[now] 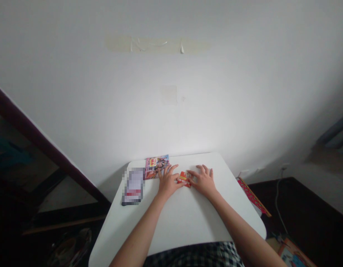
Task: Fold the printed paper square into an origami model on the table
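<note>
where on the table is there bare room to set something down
The table is bare between the left forearm and right forearm, nearer the body than the red card, and along its right side, beyond the right hand. Crowded: far left, with flyer, pixelated item and left hand.

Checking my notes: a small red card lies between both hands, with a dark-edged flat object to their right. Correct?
Not their right: the head view shows the dark-edged flat object left of both hands, the small red card between them.

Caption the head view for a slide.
Two bare hands at a small red-and-yellow printed paper on a white table, beside a colorful leaflet.
</note>
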The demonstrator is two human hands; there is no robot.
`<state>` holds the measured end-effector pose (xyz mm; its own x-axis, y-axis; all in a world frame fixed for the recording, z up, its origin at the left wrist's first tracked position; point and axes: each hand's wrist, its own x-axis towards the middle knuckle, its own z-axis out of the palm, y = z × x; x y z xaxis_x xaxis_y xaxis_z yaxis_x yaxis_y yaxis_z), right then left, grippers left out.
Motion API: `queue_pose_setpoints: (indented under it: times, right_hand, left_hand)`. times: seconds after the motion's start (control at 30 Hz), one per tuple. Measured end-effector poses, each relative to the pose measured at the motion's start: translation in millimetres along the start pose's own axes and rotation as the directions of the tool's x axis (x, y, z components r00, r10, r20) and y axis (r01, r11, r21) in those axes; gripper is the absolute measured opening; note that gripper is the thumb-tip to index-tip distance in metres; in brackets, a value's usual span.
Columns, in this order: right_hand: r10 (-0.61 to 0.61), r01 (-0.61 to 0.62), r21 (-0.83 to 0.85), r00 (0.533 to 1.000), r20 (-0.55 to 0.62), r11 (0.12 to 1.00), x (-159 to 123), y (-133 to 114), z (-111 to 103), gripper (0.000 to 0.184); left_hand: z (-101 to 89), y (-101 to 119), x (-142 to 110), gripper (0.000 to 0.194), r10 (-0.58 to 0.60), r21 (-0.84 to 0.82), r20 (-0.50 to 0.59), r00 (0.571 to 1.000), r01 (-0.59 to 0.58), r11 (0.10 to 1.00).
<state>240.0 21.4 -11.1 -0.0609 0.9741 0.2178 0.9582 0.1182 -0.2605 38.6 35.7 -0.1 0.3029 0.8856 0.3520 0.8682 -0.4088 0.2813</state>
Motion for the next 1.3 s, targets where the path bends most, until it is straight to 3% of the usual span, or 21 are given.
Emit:
queue_pose_setpoints:
  times: [0.43, 0.63, 0.9, 1.3]
  right_hand:
    - [-0.009, 0.010, -0.040, 1.000, 0.004, 0.999, -1.5, 3.4, 3.5, 0.042]
    - [-0.011, 0.011, -0.030, 1.000, -0.010, 1.000, -1.2, 3.9, 2.9, 0.039]
    - [-0.018, 0.018, 0.004, 0.998, -0.066, 1.000, -2.1, 7.7, 8.2, 0.040]
    - [0.013, -0.013, -0.011, 1.000, -0.011, 1.000, -1.7, 2.5, 1.9, 0.041]
  left_hand:
    - [6.5, -2.1, -1.7, 0.018, 0.039, -0.076, -0.019, 0.999, -0.041, 0.996]
    - [7.8, -1.4, 2.5, 0.011, -0.044, -0.030, -0.061, 0.997, 0.042, 0.999]
    - [8.0, 1.9, -0.8, 0.023, -0.070, 0.049, -0.081, 0.994, 0.074, 0.996]
    - [5.2, 0.7, -1.0, 0.031, -0.156, 0.069, -0.067, 0.985, 0.161, 0.985]
